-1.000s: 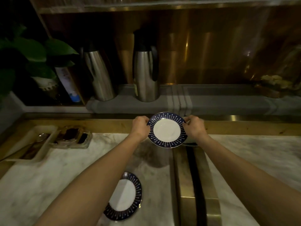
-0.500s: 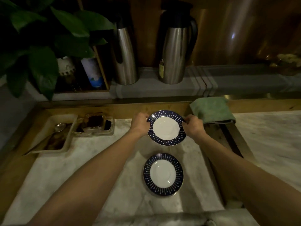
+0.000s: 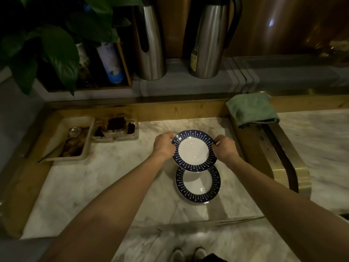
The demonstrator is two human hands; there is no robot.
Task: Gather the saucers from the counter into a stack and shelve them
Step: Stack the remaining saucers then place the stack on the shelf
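I hold a saucer (image 3: 193,150) with a white centre and a dark blue patterned rim above the marble counter (image 3: 105,178). My left hand (image 3: 164,146) grips its left edge and my right hand (image 3: 224,147) grips its right edge. A second matching saucer (image 3: 198,184) lies flat on the counter just below and nearer to me, its far rim hidden under the held saucer.
Two steel thermos jugs (image 3: 151,40) (image 3: 209,40) stand on a grey ledge behind. A folded green cloth (image 3: 251,109) lies at right on a brass channel (image 3: 279,154). A tray with a spoon (image 3: 69,140) and a clear box (image 3: 115,127) sit at left; plant leaves (image 3: 47,40) overhang.
The held saucer has come nearer to me and now overlaps the far rim of the saucer on the counter. My view has tilted further down.
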